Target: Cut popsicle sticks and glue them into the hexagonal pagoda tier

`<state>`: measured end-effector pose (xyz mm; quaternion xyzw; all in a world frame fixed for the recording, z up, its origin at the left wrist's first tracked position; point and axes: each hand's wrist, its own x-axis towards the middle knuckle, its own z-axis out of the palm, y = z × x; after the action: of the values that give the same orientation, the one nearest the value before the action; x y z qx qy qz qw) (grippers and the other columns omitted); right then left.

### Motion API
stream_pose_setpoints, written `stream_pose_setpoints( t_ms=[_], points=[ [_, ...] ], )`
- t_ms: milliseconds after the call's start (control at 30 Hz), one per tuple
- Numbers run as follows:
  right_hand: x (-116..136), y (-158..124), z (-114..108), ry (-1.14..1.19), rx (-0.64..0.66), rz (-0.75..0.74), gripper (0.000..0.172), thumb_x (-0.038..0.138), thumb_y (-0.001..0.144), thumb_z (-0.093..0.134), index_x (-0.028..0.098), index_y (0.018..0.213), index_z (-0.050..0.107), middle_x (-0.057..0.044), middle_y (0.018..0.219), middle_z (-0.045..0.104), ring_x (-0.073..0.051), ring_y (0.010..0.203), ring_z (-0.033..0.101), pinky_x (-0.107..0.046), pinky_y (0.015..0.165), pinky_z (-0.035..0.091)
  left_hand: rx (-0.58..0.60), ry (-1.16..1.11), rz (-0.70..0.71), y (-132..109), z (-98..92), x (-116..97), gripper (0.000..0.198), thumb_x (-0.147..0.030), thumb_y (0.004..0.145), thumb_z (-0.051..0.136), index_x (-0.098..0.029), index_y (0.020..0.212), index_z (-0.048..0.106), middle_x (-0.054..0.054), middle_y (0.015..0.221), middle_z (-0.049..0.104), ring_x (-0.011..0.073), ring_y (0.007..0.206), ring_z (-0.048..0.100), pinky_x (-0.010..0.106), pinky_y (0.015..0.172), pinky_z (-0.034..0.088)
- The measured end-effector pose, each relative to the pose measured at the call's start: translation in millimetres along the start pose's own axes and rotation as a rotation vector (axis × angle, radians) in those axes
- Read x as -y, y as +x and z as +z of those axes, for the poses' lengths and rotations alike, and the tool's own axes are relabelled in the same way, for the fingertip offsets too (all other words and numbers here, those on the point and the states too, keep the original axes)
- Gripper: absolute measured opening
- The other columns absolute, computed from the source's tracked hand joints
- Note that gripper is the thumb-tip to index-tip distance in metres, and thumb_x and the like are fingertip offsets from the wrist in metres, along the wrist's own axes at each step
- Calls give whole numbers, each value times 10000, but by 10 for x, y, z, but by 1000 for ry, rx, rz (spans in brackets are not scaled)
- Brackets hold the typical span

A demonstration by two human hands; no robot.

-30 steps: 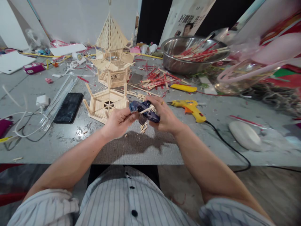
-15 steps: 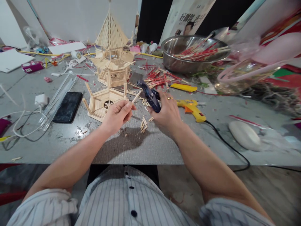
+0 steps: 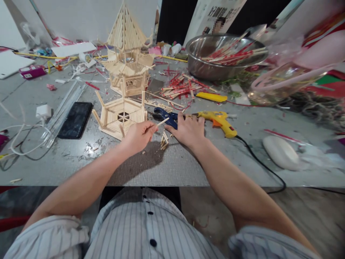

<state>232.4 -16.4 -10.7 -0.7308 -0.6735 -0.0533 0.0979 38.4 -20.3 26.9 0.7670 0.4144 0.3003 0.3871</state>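
Note:
My left hand (image 3: pixel 138 135) pinches a short wooden stick (image 3: pixel 162 122) between thumb and fingers, its tip pointing right. My right hand (image 3: pixel 188 130) rests on the table with thumb and fingers loosely around the handle of the blue cutters (image 3: pixel 163 115), which lie flat on the surface. Small cut stick pieces (image 3: pixel 164 140) lie between my hands. A flat hexagonal stick-built base (image 3: pixel 118 117) sits just left of my left hand. Behind it stands the stick-built pagoda tower (image 3: pixel 126 54).
A yellow glue gun (image 3: pixel 219 121) with a black cord lies right of my right hand. Also here: a black phone (image 3: pixel 75 120), a steel bowl (image 3: pixel 215 59) of red-tipped sticks, a loose pile of sticks (image 3: pixel 183 88), a yellow utility knife (image 3: pixel 211 97), a white charger (image 3: pixel 43 111) and a white oval object (image 3: pixel 281 154).
My right hand has lowered the blue cutters from mid-air to the table. My left hand has kept the stick and moved slightly lower and right.

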Motion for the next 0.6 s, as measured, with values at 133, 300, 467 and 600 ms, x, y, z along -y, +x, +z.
stream_pose_setpoints(
  t_ms=[133,300,467,600],
  points=[
    [22,-37,-88,68,-145,-75,618,515,907,306,74,1324,424,-230,1300,495,-356,1166,467,-577,969,259,5,120,-14,-3,4,0,243,-267,879,419,-149,729,570,-40,489,460,70,432,386,209,471,304],
    [18,-115,-240,199,-400,-496,383,379,931,365,209,1223,545,-91,1263,567,-239,1190,461,-442,1025,271,-11,245,-13,11,6,-21,244,-242,882,414,-143,746,591,-32,517,473,84,472,403,220,516,317],
    [70,-143,-231,181,-447,-668,234,299,916,454,234,1052,633,-32,945,691,-189,945,552,-391,932,319,34,320,-4,3,26,-32,224,-205,874,427,-138,745,598,-22,555,494,91,522,422,218,541,324],
    [92,-153,-220,122,-480,-665,203,307,911,469,213,901,648,-23,816,687,-179,815,541,-359,812,322,50,339,-5,2,41,-26,220,-193,873,425,-141,745,597,-28,550,473,89,522,405,215,540,317]
  ],
)
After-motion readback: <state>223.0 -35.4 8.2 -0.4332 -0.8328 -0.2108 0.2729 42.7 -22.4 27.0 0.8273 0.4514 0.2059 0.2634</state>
